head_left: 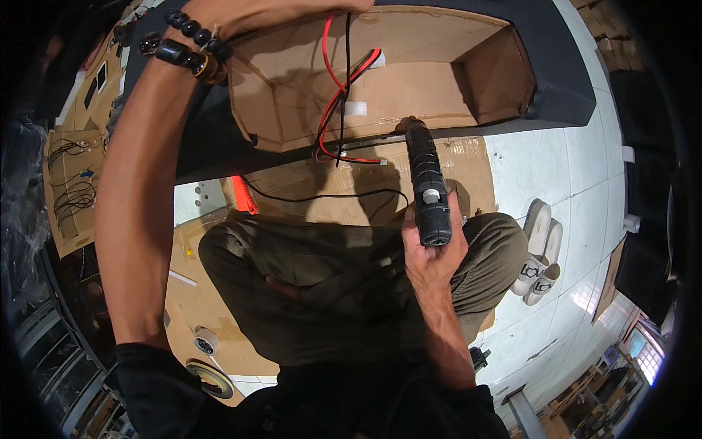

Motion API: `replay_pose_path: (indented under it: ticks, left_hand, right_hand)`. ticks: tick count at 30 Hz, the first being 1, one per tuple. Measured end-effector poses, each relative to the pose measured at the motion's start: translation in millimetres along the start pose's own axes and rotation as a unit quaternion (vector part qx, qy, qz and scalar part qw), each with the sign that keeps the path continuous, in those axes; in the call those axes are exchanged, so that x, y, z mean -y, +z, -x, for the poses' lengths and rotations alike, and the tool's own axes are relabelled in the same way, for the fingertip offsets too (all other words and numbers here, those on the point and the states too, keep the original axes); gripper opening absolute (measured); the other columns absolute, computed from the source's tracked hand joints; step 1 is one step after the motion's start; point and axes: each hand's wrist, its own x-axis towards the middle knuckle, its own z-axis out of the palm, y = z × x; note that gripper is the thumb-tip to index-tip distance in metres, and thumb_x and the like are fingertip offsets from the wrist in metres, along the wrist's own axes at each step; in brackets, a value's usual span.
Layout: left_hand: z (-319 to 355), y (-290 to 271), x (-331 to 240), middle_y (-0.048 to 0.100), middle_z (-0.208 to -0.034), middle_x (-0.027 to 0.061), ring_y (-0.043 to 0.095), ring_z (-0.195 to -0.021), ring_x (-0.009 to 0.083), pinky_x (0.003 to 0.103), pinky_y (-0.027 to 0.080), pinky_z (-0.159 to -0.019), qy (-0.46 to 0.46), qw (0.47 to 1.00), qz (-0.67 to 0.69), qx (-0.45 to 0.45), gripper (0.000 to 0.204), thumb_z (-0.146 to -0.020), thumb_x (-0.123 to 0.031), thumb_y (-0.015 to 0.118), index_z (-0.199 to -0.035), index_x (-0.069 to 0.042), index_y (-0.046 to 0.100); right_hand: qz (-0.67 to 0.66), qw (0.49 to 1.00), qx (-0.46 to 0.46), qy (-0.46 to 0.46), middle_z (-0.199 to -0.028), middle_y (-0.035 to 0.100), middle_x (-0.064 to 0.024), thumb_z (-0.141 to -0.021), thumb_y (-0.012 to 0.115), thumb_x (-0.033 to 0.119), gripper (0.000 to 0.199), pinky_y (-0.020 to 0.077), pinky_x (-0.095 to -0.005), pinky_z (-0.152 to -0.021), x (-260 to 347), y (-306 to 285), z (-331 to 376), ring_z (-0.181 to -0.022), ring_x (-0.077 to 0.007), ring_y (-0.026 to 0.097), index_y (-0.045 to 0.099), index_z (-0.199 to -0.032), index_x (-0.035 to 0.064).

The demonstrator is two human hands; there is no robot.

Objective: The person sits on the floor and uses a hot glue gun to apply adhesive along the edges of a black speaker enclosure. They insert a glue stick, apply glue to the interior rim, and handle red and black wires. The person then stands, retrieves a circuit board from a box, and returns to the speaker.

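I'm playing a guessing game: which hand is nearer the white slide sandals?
Right. The right hand is left of the slide sandals, across the right knee; the left hand is farther, up by the open box's far edge.

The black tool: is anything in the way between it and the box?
Nothing visible: the black tool in the right hand overlaps the near edge of the brown box in view. Red and black wires are to its left.

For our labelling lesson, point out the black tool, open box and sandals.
Black tool (425,175): head view, middle of its body.
Open box (499,82): head view, right inner wall.
Sandals (537,233): head view, insole of the left one.
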Motion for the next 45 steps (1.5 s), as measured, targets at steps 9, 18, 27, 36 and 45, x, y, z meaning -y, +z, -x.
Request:
replay_pose_path:
  ticks: [9,18,27,36,45]
  left_hand:
    - [7,-5,-6,0.046,-0.050,-0.0051,0.038,-0.049,0.0060,0.026,0.030,-0.048,-0.001,1.000,-0.026,-0.015,0.021,-0.076,-0.022,0.074,-0.069,-0.003,0.068]
    - [7,-4,3,0.051,-0.052,-0.0025,0.042,-0.051,0.0084,0.028,0.034,-0.049,0.070,0.998,0.002,-0.008,0.024,-0.076,-0.025,0.076,-0.070,-0.003,0.069]
    - [10,-7,0,0.055,-0.053,-0.0010,0.046,-0.051,0.0092,0.028,0.036,-0.050,0.056,0.998,0.001,-0.005,0.026,-0.075,-0.026,0.078,-0.069,-0.003,0.070]
    - [5,-2,-5,0.056,-0.053,-0.0008,0.047,-0.051,0.0087,0.027,0.037,-0.050,-0.008,0.999,-0.038,-0.011,0.026,-0.075,-0.027,0.078,-0.068,-0.003,0.069]
    - [7,-6,-11,0.057,-0.053,0.0002,0.047,-0.051,0.0083,0.027,0.037,-0.049,-0.011,0.999,-0.043,0.002,0.026,-0.075,-0.027,0.078,-0.068,-0.003,0.070]
  right_hand:
    - [-0.027,0.997,0.061,-0.040,-0.098,0.065,-0.0202,-0.073,0.080,0.004,0.066,0.0540,-0.0344,-0.073,11,12,3,-0.081,-0.0277,0.067,0.053,-0.132,-0.0074]
    - [-0.028,0.996,0.059,-0.058,-0.101,0.068,-0.0174,-0.075,0.079,0.004,0.063,0.0543,-0.0328,-0.077,18,15,4,-0.083,-0.0213,0.066,0.053,-0.130,-0.0083]
    - [-0.075,0.995,0.062,-0.033,-0.099,0.065,-0.0212,-0.068,0.080,0.005,0.070,0.0543,-0.0411,-0.076,12,21,11,-0.085,-0.0353,0.066,0.053,-0.132,-0.0065]
    - [-0.070,0.992,0.070,-0.074,-0.100,0.066,-0.0225,-0.065,0.083,0.005,0.074,0.0546,-0.0405,-0.073,14,23,10,-0.082,-0.0364,0.067,0.054,-0.132,-0.0050]
    - [-0.070,0.993,0.061,-0.077,-0.099,0.065,-0.0234,-0.065,0.083,0.005,0.074,0.0538,-0.0416,-0.075,17,25,9,-0.081,-0.0378,0.066,0.054,-0.132,-0.0060]
